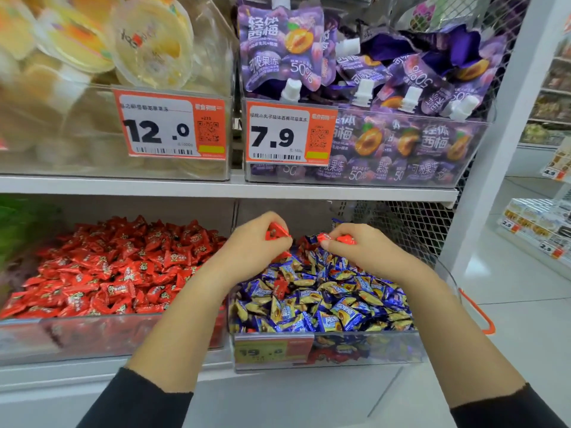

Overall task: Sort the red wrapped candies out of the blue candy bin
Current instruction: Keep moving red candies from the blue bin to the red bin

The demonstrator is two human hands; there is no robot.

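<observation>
Both hands pinch red candies over the blue candy bin.

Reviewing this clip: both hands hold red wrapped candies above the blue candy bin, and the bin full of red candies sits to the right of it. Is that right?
Not quite. The head view shows the clear plastic bin of red wrapped candies to the left of the clear bin of blue wrapped candies, not the right. The rest holds: the left hand and right hand each pinch red wrapped candies above the blue bin.

Bright, even store light — left edge smeared with blur, frame bowed at the edges.
</observation>
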